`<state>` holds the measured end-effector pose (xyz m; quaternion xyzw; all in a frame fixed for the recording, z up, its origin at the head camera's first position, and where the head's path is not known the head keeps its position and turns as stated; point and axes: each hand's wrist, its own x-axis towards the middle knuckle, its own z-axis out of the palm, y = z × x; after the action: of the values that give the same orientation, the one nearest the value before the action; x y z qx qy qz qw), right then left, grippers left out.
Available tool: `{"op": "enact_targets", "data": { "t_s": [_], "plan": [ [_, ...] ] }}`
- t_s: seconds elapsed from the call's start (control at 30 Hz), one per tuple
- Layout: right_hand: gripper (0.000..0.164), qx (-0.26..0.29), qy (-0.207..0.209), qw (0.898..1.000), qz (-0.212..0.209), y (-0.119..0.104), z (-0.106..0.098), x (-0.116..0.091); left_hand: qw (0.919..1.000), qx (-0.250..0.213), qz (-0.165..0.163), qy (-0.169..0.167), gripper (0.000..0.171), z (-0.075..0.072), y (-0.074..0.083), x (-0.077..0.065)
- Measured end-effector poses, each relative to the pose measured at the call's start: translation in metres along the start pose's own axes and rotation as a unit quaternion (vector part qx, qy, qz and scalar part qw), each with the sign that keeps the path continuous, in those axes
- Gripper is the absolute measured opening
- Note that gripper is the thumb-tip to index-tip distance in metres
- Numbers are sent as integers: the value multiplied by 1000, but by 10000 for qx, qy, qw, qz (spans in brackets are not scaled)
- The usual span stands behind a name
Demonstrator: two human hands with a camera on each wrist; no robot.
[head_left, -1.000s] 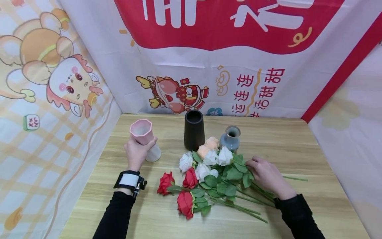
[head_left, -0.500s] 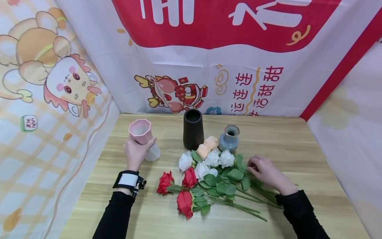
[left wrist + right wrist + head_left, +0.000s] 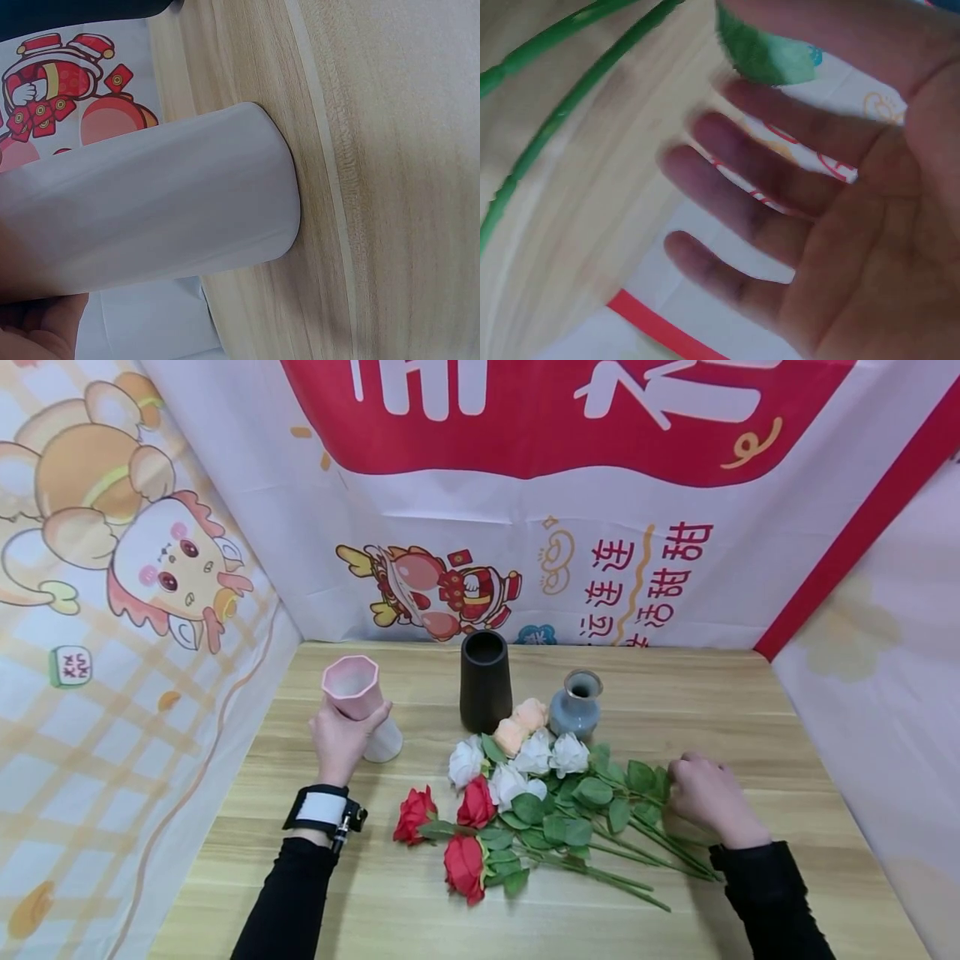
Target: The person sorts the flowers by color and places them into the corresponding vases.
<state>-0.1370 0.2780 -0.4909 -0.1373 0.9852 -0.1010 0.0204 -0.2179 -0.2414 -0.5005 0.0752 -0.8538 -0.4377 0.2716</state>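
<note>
At ten o'clock from the roses (image 3: 512, 787), the left hand (image 3: 343, 742) is curled round a pink-and-white vase (image 3: 356, 699); at three o'clock, the right hand (image 3: 711, 800), fingers bent and apart, holds nothing visible beside green leaves (image 3: 643, 778). A black vase (image 3: 485, 695) stands at eleven o'clock, a blue vase (image 3: 575, 712) at one.

The vase (image 3: 355, 695) I hold looks smooth, with a soft, low sheen; the black vase (image 3: 486, 689) reads matt, the small blue-grey one (image 3: 574, 717) glossy as glaze. Rose petals (image 3: 464, 867) look like cloth, stems (image 3: 559, 118) like smooth plastic. Table (image 3: 757, 718) – pale wood-grain, smooth; backdrop (image 3: 442, 506) – creased cloth, as are my matt black sleeves (image 3: 288, 893).
</note>
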Motion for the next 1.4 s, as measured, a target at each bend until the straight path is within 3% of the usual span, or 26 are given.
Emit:
{"op": "enact_targets", "data": {
  "t_s": [0.03, 0.2, 0.5, 0.6, 0.73, 0.9, 1.13, 1.4],
  "plan": [
    [10, -67, -114, 9999, 56, 1, 0, -1, 10000, -4, -3, -1, 77, 0, 0, 0],
    [48, -39, -312, 9994, 140, 2, 2, -1, 10000, -29, -49, -18, 77, -1, 2, 1],
    [40, 679, -1091, 9907, 445, -1, 6, -4, 9999, 62, -80, -15, 78, 0, 1, 1],
    [36, 566, -851, 9942, 332, 0, 10, -5, 9999, 75, -82, -4, 78, 0, 1, 1],
    [38, 261, -222, 9994, 37, 3, 16, -5, 9999, 85, -62, -17, 78, 0, 0, 2],
    [33, -35, 221, 9995, -228, 6, 13, -4, 10000, 57, -51, -8, 77, 1, 0, 2],
    [21, -323, 336, 9983, -341, 4, -1, -3, 10000, 56, -38, -19, 78, 1, -1, 2],
    [15, 111, 13, 9992, -383, 1, -12, -3, 10000, 20, -2, -14, 77, 2, -2, 2]
  ]
}}
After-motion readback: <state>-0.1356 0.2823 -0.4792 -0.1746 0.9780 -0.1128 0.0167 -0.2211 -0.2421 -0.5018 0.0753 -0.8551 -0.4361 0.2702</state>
